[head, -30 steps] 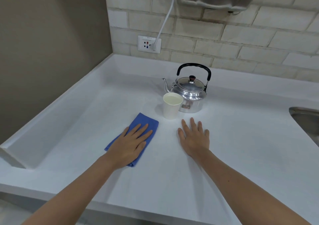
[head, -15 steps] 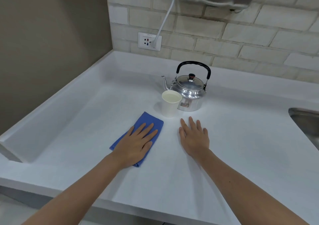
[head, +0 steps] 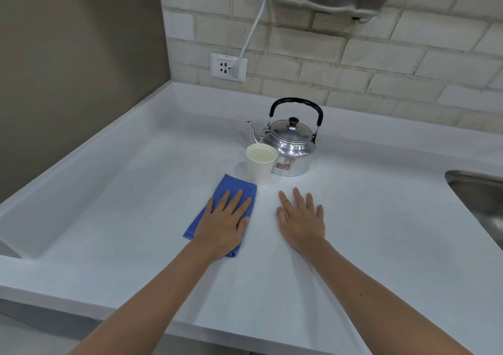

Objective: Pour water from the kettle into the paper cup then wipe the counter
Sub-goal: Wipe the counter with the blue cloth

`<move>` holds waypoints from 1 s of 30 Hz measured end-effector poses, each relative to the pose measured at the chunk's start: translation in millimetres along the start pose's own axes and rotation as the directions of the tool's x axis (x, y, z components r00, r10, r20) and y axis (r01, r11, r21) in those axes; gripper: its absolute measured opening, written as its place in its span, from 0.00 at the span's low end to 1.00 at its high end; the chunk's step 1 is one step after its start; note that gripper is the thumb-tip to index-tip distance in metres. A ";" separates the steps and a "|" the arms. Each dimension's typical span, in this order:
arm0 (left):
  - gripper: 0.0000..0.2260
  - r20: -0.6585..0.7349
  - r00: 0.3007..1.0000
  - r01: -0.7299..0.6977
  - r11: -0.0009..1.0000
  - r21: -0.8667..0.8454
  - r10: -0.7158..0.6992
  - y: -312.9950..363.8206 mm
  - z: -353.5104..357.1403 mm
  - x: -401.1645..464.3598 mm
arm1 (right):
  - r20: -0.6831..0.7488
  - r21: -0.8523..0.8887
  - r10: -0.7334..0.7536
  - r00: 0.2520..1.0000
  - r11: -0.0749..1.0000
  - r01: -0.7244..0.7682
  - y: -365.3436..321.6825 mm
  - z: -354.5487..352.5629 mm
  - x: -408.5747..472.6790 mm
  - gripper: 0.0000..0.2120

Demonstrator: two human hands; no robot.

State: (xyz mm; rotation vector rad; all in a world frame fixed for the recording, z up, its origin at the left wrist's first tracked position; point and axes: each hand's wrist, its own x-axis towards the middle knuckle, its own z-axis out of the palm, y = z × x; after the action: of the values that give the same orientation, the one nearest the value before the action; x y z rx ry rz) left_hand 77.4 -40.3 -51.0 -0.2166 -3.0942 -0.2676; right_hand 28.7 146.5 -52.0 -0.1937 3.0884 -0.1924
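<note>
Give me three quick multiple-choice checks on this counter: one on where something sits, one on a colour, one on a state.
1. The paper cup stands:
A. in front of the kettle
B. in the sink
C. on the cloth

2. The cloth is:
A. red
B. blue
C. white

3. The left hand is:
A. gripping the kettle handle
B. lifting the cup
C. flat on the cloth

Key: 1 A, the cup overlaps the kettle's lower body. 2 B, plainly blue. 3 C, its fingers are spread over the cloth.

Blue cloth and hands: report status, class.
Left hand flat on blue cloth; right hand flat on counter. Paper cup filled, beside kettle. Cup close ahead of cloth.
</note>
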 end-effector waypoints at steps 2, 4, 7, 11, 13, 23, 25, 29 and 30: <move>0.23 -0.004 1.000 -0.004 1.000 0.002 0.004 10.0 3.1 -8.0 | 0.012 0.000 -0.004 1.000 1.000 0.004 0.7 -3.1 -0.6 0.24; 0.23 0.007 1.000 -0.013 1.000 -0.002 0.013 22.2 6.4 -16.7 | 0.020 0.013 -0.010 1.000 1.000 0.010 0.4 -8.0 -3.2 0.24; 0.22 0.008 1.000 -0.019 0.986 -0.165 0.021 38.0 4.3 -18.6 | -0.005 0.104 -0.038 0.999 0.994 0.039 -9.2 -17.8 -11.0 0.24; 0.19 -0.147 0.974 0.068 0.841 -0.536 -0.172 19.8 -22.3 3.6 | -0.068 0.151 -0.140 0.988 0.977 0.149 -38.9 -24.2 -28.6 0.25; 0.19 -0.162 0.956 0.123 0.834 -0.538 -0.246 -3.4 -29.9 13.1 | -0.071 0.143 -0.237 0.969 0.959 0.245 -59.6 -18.6 -40.2 0.27; 0.21 -0.018 0.974 0.207 0.917 -0.340 -0.226 -44.3 -7.2 21.6 | 0.032 0.110 -0.311 0.950 0.946 0.306 -73.2 4.7 -52.7 0.32; 0.21 -0.037 0.970 0.212 0.916 -0.340 -0.238 -43.7 -5.9 21.5 | 0.032 0.088 -0.279 0.960 0.957 0.276 -52.7 2.0 -49.8 0.32; 0.21 -0.048 0.969 0.217 0.927 -0.306 -0.243 -42.5 -4.8 21.6 | 0.036 0.056 -0.173 0.984 0.984 0.171 -10.6 -6.8 -31.1 0.32; 0.21 -0.047 0.970 0.214 0.930 -0.299 -0.239 -42.9 -4.4 21.0 | 0.041 0.047 -0.150 0.988 0.988 0.148 -3.0 -8.3 -24.1 0.32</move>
State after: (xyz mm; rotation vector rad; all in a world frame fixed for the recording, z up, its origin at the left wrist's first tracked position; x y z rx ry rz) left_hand 50.6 -80.1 -53.1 0.1470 -2.9821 -0.7232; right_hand 52.5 147.6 -42.7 -0.4220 3.0228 -0.2573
